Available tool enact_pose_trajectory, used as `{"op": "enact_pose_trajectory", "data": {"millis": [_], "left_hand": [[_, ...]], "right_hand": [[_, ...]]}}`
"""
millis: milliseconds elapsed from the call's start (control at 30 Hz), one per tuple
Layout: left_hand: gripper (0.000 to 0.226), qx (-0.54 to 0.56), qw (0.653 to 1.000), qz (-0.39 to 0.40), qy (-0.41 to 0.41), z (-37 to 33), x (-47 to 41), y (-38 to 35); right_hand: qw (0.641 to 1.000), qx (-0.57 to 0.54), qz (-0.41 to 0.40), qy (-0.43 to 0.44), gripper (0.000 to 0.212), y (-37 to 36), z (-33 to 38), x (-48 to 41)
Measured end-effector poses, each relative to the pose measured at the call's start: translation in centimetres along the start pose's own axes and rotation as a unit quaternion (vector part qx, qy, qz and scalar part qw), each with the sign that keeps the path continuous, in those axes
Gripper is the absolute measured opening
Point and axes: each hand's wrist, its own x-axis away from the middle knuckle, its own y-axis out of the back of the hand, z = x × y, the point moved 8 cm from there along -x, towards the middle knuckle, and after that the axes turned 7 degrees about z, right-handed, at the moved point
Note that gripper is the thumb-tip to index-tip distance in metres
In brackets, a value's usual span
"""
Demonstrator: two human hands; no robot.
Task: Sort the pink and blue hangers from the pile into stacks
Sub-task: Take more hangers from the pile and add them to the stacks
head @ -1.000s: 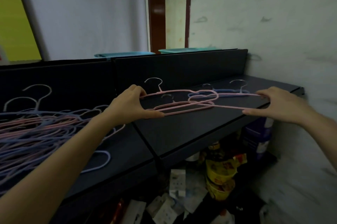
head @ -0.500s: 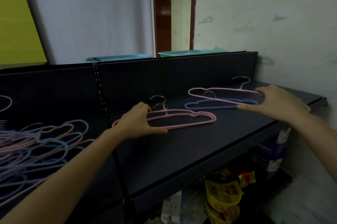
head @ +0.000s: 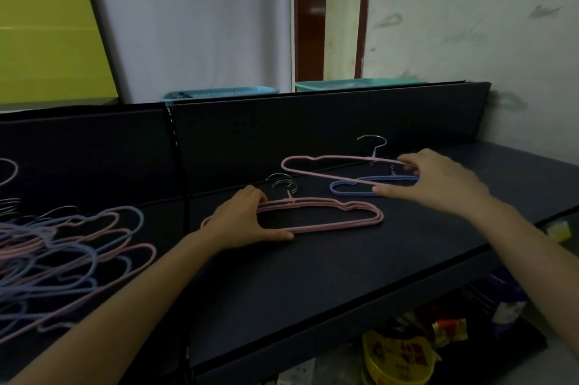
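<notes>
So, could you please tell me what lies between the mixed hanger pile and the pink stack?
In the head view, only bare dark shelf with its panel seam separates the mixed pile from the pink stack.

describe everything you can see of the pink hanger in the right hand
The pink hanger is a thin closed loop with a matte coating, a bump near its left end and a silver metal hook pointing up. The right hand pinches its right end, fingers on the upper bar, thumb on the lower. It looks lifted off the dark shelf, crossing over the blue hangers; whether they touch is unclear.
</notes>
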Motion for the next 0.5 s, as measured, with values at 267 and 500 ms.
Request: {"op": "enact_pose_trajectory", "data": {"millis": [267,500], "left_hand": [[0.080,0.021,1.000,0.013,0.002,0.5,-0.7,-1.0],[0.095,-0.011,1.000,-0.018,0.014,0.5,0.2,0.2]], "right_hand": [[0.999,-0.017,0.017,0.046,0.109,-0.9,0.2,-2.0],[0.993,-0.054,0.030,0.098,0.106,-2.5,1.6,-2.4]]}}
